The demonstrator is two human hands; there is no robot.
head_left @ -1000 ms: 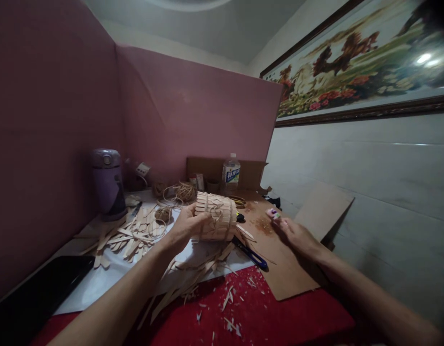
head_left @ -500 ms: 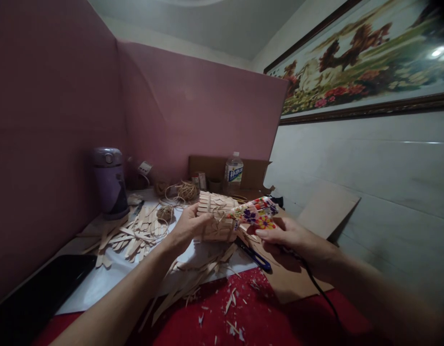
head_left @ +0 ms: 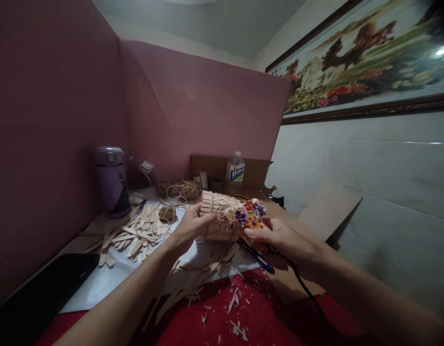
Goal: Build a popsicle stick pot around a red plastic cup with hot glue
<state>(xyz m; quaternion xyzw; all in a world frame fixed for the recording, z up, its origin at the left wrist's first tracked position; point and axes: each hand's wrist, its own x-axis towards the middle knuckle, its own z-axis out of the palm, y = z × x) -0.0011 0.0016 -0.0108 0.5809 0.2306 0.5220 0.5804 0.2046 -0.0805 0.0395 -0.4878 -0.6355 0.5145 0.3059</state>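
Note:
Wooden craft sticks, bound with twine, form a barrel-like holder (head_left: 209, 203) that lies on its side above the white sheet. My left hand (head_left: 193, 222) is closed around its left end, thumb on top. In my right hand (head_left: 275, 235) is a flower-patterned glue gun (head_left: 248, 217), with a black cord trailing down from it. The glue gun's front end points left and overlaps the holder's side; whether the tip touches the sticks is hidden. Below the right hand lies a blue-handled cutter (head_left: 260, 258), partly covered.
Loose craft sticks (head_left: 142, 233) are piled at left beside a twine ball (head_left: 167, 213). A purple flask (head_left: 111, 182), a dark flat object (head_left: 52, 288), a clear bottle (head_left: 236, 174) and cardboard (head_left: 297, 286) surround the work. Splinters litter the red cloth (head_left: 222, 317).
My right hand has moved the glue gun left, further over the stick holder. My left hand still grips the holder. The view has shifted slightly.

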